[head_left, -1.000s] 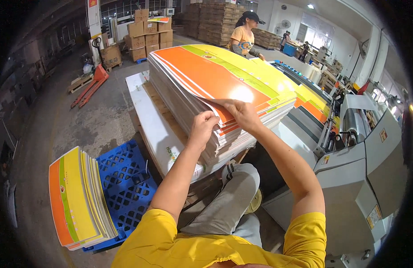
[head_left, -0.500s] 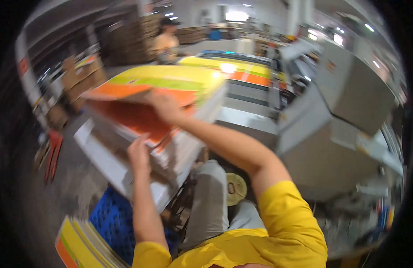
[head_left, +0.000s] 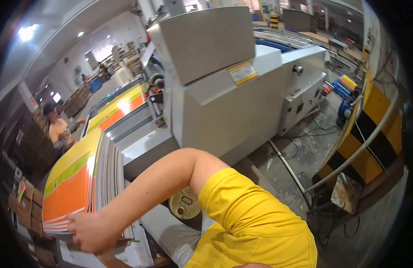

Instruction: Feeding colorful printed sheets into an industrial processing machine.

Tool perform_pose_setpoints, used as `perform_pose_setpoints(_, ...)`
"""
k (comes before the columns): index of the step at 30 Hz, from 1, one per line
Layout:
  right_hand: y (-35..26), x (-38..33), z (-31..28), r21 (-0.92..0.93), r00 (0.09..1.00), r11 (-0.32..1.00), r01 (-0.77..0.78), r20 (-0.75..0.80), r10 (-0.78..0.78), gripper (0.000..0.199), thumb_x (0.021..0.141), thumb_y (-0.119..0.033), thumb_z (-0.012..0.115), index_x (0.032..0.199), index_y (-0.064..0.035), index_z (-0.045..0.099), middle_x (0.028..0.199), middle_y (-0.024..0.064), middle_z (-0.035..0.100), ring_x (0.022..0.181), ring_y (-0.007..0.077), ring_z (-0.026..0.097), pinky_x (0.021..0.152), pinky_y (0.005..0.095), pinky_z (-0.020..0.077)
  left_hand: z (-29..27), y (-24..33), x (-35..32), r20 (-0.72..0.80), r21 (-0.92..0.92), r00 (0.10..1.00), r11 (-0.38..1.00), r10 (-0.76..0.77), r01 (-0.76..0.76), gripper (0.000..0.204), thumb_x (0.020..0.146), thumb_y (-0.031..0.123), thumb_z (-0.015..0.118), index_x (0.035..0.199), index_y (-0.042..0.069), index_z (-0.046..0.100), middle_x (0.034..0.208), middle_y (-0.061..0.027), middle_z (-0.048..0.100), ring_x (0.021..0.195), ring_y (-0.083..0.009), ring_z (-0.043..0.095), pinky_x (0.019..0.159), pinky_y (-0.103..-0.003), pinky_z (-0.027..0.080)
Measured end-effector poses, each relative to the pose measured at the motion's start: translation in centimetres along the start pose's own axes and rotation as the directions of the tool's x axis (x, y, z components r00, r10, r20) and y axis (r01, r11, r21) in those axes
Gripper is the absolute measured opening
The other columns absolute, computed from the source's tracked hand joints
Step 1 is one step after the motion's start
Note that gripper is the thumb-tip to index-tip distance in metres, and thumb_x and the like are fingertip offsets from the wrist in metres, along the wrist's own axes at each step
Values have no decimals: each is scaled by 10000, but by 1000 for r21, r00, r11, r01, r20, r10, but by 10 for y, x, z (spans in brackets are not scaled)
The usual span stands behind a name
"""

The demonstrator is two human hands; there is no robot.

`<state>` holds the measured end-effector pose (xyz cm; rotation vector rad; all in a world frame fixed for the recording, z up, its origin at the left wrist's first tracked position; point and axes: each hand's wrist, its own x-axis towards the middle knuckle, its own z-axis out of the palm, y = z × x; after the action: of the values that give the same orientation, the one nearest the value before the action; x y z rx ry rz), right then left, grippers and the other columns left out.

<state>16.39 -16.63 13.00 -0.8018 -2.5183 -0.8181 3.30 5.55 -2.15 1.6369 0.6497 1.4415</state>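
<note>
A thick stack of printed sheets [head_left: 72,183], yellow, green and orange on top, lies at my left. My right hand [head_left: 92,232] is at its near corner, fingers bent over the sheet edges, which fan slightly apart there. Below my right wrist a small strip of skin shows, apparently my left forearm [head_left: 110,260]; the left hand itself is hidden behind the right. Under the stack is a white printed box or board [head_left: 141,250].
A large grey machine [head_left: 224,107] stands ahead, with similar printed sheets [head_left: 121,109] on its feed bed. A round yellowish lid [head_left: 185,203] is beside my knee. At right are a striped yellow-black panel [head_left: 362,134] and a pipe rail [head_left: 349,167]. Another person [head_left: 59,129] is at far left.
The view has swung right, bringing more of the machine in. The lifted top sheets now lie down, and my right hand has moved to the near corner. My left hand has gone from sight.
</note>
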Motion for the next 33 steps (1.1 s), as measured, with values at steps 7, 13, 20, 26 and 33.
perform_pose_setpoints(7,-80,-50,-154,-486,980,865,126,-77,-186,208,818,-284,468,836,-169,641,824,39,624,828,226,570,714,391,419,24,-3,30,78,-39,997,999,28,-25,243,827,191,497,935,-14,570,872,-66,558,790,-157,533,664,-275,437)
perform_pose_setpoints(13,-122,-93,-213,-658,993,747,92,118,-19,298,847,-271,424,1006,-79,588,980,44,599,949,219,534,857,431,339,60,-10,44,166,-58,986,998,15,-6,241,827,190,495,929,-15,570,866,-66,557,785,-156,532,661,-274,437)
perform_pose_setpoints(20,-146,-116,-228,-786,1000,618,2,-13,-20,303,849,-264,427,1036,-71,567,1009,43,589,964,217,528,867,434,330,88,-14,65,222,-76,975,997,11,6,238,827,189,494,923,-15,569,859,-66,556,779,-155,531,657,-273,436)
perform_pose_setpoints(26,-163,-131,-241,-885,990,461,-69,-116,-76,312,850,-256,430,1066,-63,546,1038,43,578,979,216,522,876,437,322,116,-8,87,256,-109,966,994,26,2,236,826,188,493,917,-16,569,853,-67,555,774,-154,530,655,-272,436)
perform_pose_setpoints(33,-185,-132,-236,-922,978,362,-134,-183,-104,324,859,-252,422,1104,-60,512,1058,41,569,994,209,515,893,437,305,139,23,115,266,-160,960,986,82,-40,233,826,186,491,910,-17,569,847,-67,554,769,-153,529,651,-271,435)
